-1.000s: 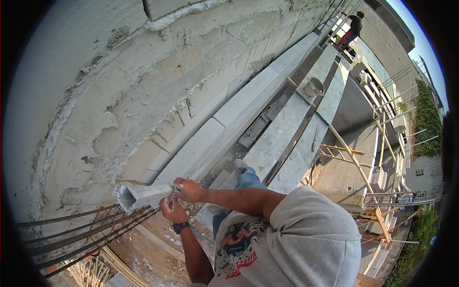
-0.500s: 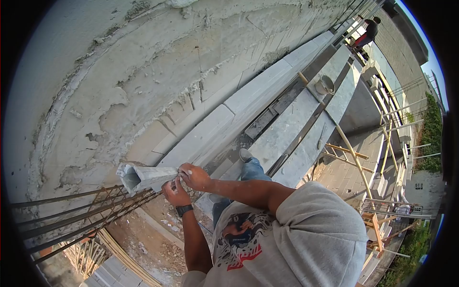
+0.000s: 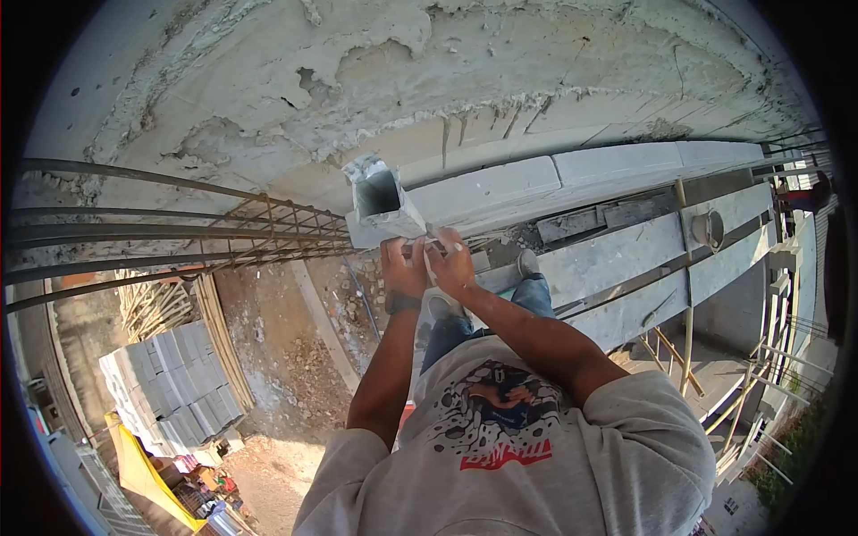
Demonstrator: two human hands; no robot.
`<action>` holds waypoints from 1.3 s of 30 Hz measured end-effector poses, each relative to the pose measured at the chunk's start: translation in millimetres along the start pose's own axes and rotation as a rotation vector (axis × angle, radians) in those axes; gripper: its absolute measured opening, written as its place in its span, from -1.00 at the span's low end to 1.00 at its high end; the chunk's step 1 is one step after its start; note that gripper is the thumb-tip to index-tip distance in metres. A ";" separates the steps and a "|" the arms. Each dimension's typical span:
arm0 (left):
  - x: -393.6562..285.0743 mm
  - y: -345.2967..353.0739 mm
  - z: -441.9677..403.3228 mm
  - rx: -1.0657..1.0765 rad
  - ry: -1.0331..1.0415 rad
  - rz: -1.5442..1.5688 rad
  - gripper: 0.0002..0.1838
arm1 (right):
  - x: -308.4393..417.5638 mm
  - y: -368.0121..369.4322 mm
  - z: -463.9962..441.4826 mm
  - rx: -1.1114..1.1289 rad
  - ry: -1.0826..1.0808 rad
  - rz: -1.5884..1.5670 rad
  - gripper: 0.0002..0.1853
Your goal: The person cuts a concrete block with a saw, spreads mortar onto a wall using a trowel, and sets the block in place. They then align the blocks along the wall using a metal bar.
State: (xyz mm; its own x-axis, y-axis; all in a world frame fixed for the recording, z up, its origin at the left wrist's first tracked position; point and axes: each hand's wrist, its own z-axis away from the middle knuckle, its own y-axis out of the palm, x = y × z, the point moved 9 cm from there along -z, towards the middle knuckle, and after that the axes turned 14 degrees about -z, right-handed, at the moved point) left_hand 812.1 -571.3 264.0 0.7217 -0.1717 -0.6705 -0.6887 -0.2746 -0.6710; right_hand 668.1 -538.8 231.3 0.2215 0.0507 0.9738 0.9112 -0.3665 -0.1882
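A big, rough gray wall (image 3: 536,54) is standing behind the hollow square tube (image 3: 399,225), and I am seeing it all from far off through the head camera. Long gray boards (image 3: 617,263) are running away to the right of the tube. A row of pale blocks (image 3: 617,163) is also stretching off to the right of the tube, along the wall. The person's gray shirt (image 3: 509,429) is filling the space on the near side of the tube. Down on the ground, to the left of the tube, a stack of gray blocks (image 3: 179,384) is sitting. Rusty steel bars (image 3: 116,238) are reaching in from the left toward the tube. The tube itself is sitting at the end of the pale row, and its square mouth is showing me a dark inside. Well to the right of the tube, a bucket (image 3: 709,230) is resting on the boards.

The left hand (image 3: 404,271) and the right hand (image 3: 451,265) are meeting at the near side of the tube. I am seeing their fingers bending in close together, but I cannot tell what they are pinching. A dark watch (image 3: 402,302) is circling the left wrist, just nearer than the tube.
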 end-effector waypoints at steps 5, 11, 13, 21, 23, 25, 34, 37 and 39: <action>8.1 6.7 4.6 0.001 0.001 -0.048 -0.71 | -6.1 1.1 -0.7 0.028 0.007 -0.061 -0.56; 4.9 9.6 7.1 -0.054 0.033 -0.060 -0.73 | -8.0 3.2 -4.5 0.090 -0.216 0.109 -0.56; 2.3 8.2 7.0 -0.058 0.049 -0.047 -0.74 | -23.1 2.9 -5.6 0.132 -0.170 0.073 -0.58; 33.3 14.6 22.2 0.077 -0.207 0.265 -0.66 | -32.5 3.8 -12.6 0.201 0.420 -0.553 -0.57; 46.0 18.7 23.5 0.083 -0.313 0.406 -0.60 | -31.6 9.3 -13.3 0.200 0.473 -0.592 -0.59; 64.0 27.3 28.4 0.130 -0.475 0.531 -0.64 | -34.5 9.7 -14.3 0.188 0.455 -0.486 -0.60; 80.6 63.9 12.6 0.295 -0.670 0.706 -0.69 | -31.1 7.4 -15.7 0.138 0.245 -0.199 -0.53; 88.2 69.0 15.9 0.307 -0.685 0.723 -0.75 | -22.8 7.4 -15.5 0.146 0.236 -0.211 -0.48; 86.0 66.9 15.9 0.312 -0.689 0.751 -0.74 | -22.0 3.8 -16.1 0.159 0.239 -0.189 -0.46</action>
State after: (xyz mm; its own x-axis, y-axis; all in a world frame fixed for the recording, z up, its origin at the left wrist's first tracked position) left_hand 827.0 -589.4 156.4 -0.0229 0.4026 -0.9151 -0.9988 -0.0489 0.0035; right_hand 661.1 -556.3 211.2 -0.0266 -0.1226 0.9921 0.9753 -0.2209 -0.0011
